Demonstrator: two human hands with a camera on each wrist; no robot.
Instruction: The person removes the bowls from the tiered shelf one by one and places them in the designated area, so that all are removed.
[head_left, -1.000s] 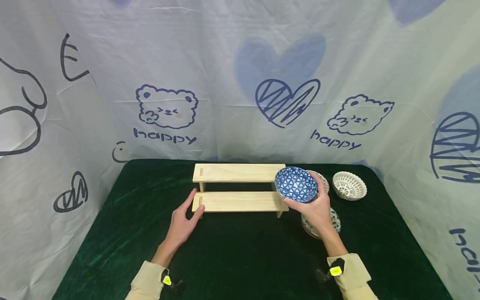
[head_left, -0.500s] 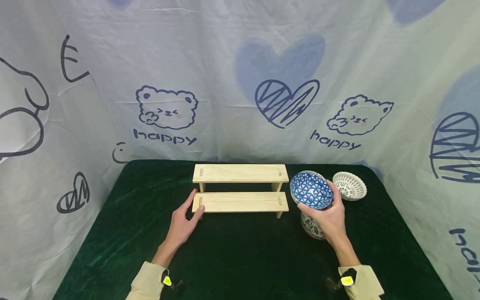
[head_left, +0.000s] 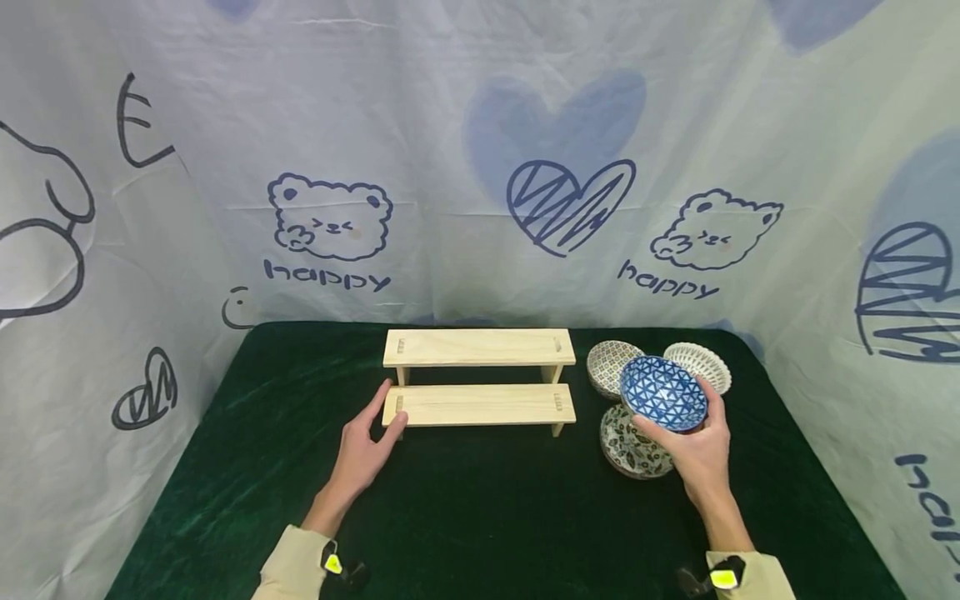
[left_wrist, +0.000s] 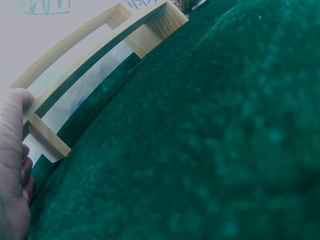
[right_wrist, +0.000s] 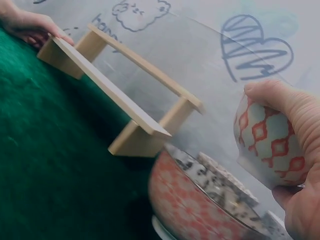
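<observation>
My right hand [head_left: 701,454] grips a small bowl [head_left: 663,393] by its rim, held above the other bowls. Its inside has blue and white triangles; the right wrist view shows red diamonds on its outside [right_wrist: 267,140]. My left hand [head_left: 360,450] holds the left end of the lower board of a two-tier wooden shelf [head_left: 480,406], thumb at the front corner and index finger at the back. In the left wrist view the other fingers [left_wrist: 27,172] curl beside the shelf's leg.
Right of the shelf are a floral bowl [head_left: 630,446], red outside, a brown-patterned bowl [head_left: 609,362] behind it, and a white ribbed bowl [head_left: 708,362] farther right, partly hidden by the held bowl. A dark green cloth [head_left: 495,517] covers the table; a printed curtain [head_left: 450,125] hangs behind.
My right hand has carried the blue bowl rightward and slightly nearer, away from the shelf's right end, uncovering the brown-patterned bowl. My left hand has stayed at the shelf's left end.
</observation>
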